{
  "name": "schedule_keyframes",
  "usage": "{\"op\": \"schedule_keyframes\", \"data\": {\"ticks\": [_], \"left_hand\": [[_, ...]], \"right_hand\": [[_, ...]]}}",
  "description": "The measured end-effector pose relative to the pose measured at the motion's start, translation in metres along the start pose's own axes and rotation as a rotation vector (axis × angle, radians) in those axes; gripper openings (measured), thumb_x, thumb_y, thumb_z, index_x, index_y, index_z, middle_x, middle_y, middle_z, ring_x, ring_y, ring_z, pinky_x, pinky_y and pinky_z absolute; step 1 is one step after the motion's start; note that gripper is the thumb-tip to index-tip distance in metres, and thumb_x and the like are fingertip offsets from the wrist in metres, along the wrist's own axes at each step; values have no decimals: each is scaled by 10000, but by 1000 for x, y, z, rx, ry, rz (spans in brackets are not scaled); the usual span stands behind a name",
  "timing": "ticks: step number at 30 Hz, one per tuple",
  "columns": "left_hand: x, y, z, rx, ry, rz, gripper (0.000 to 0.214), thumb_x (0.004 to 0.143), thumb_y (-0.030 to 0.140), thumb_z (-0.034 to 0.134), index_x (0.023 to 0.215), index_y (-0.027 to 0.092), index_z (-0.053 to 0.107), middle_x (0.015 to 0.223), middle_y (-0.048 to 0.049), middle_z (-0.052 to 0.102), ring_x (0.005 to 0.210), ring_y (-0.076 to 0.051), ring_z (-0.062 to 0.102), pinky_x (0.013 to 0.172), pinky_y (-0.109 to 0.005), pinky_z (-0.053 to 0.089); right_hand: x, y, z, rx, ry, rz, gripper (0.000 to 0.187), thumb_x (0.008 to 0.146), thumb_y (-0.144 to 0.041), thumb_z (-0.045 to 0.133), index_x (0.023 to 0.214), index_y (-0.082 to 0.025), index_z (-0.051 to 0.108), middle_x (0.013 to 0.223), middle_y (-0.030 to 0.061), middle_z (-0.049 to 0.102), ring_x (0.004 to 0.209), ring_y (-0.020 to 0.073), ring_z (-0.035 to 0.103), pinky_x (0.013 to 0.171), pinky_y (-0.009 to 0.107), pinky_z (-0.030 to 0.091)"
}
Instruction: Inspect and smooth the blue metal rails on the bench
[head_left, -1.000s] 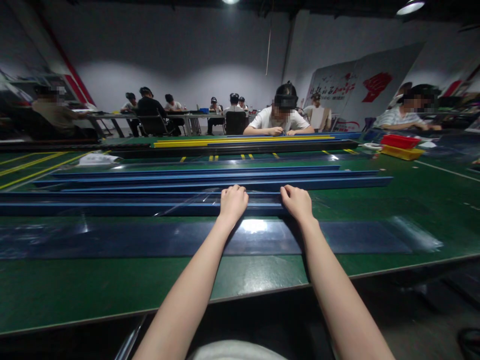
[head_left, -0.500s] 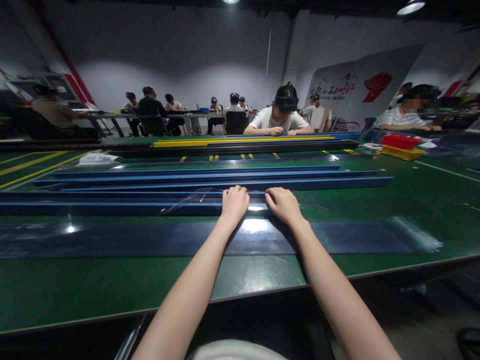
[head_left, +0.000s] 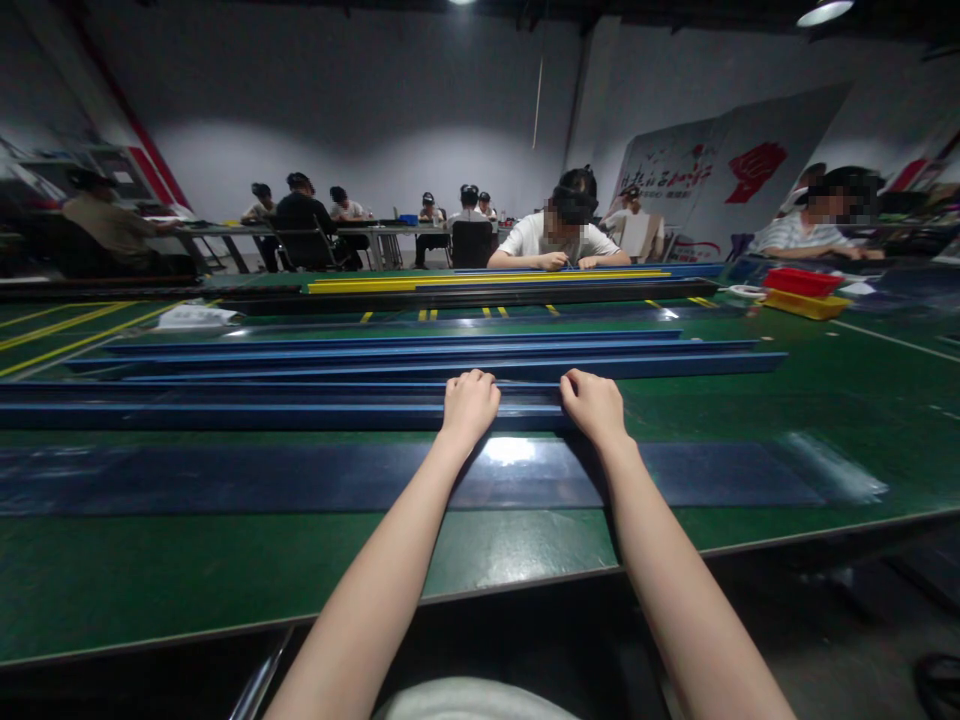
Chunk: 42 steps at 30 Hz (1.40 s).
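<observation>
In the head view, the left hand (head_left: 471, 408) and right hand (head_left: 594, 405) are curled over the near blue channel (head_left: 225, 417), gripping it, fingertips hidden on its far side. Compared with half a second ago, the right hand sits farther right, widening the gap between the hands; the raised glints left of the left hand are gone. A translucent strip (head_left: 300, 480) lies nearer. Green tabletop (head_left: 525, 545) shows to the right and along the near edge; farther blue channels (head_left: 637, 364) lie just beyond the fingers.

Two hands (head_left: 472, 412), perhaps four rails (head_left: 225, 417)
</observation>
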<state>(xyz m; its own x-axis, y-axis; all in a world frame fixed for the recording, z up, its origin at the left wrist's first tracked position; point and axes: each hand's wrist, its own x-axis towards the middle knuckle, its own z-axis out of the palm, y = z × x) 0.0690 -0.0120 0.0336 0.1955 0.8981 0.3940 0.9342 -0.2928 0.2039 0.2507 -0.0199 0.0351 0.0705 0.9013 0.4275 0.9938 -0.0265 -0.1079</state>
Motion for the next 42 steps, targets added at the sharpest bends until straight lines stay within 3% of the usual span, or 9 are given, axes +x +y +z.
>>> {"op": "schedule_keyframes", "data": {"ticks": [34,42], "left_hand": [[5,-14,-11,-42,-66,7,280,857,195,396,1018,220,624,1120,-37,618,1068,-189,528,888,-321,377],[3,-11,-10,-18,-5,40,266,850,152,407,972,188,640,1078,-43,632,1044,-201,534,878,-335,367]], "right_hand": [[-4,-7,-2,-5,43,-62,300,858,-275,355,796,-197,638,828,66,681,777,180,591,624,266,291],[-5,-10,-3,28,36,-104,304,854,-277,368,839,-194,660,851,69,682,796,174,586,650,257,326]]}}
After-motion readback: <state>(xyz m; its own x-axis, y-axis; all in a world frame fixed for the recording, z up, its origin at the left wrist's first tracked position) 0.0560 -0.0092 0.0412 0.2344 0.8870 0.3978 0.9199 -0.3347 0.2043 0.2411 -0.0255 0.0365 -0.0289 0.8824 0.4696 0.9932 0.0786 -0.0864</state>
